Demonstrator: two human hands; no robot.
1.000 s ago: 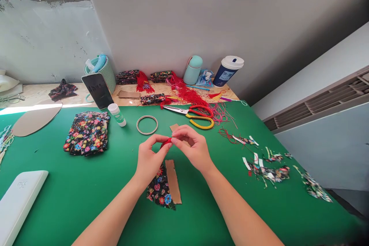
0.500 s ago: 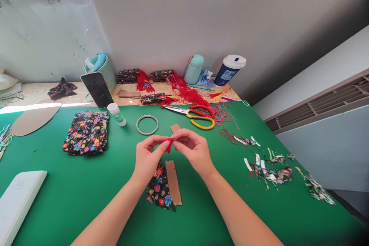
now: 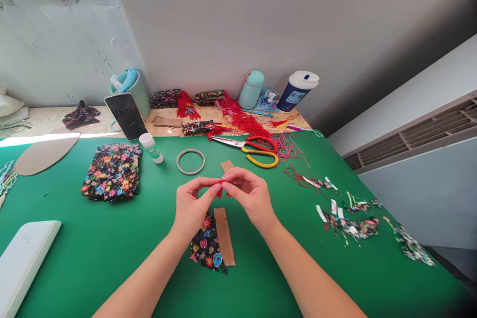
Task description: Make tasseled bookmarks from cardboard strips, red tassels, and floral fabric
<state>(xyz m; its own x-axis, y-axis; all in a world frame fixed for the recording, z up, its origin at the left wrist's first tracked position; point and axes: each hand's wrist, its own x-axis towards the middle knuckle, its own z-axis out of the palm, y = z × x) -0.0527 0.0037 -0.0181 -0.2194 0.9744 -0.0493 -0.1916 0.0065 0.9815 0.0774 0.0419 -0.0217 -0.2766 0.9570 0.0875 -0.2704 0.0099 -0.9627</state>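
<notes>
Between the fingertips of both hands is a small red tassel (image 3: 219,192), its top hidden by the fingers. My left hand (image 3: 194,203) pinches it from the left, thumb against forefinger. From the other side my right hand (image 3: 249,194) closes thumb and fingers on its upper part. Below the hands, a black floral fabric piece (image 3: 207,248) lies on the green mat, with a brown cardboard strip (image 3: 224,238) along its right edge. Another bit of cardboard (image 3: 226,165) shows just beyond my right fingers.
Scissors (image 3: 257,148) with red and yellow handles lie beyond the hands, near a tape roll (image 3: 190,161) and a glue stick (image 3: 152,149). Stacked floral fabric (image 3: 112,171) is at left, below a leaning phone (image 3: 126,117). Fabric scraps (image 3: 354,226) lie right; a cup (image 3: 297,92) stands behind.
My fingertips have shifted slightly on the tassel, and less of its red strands shows below them. The things on the table stay where they were.
</notes>
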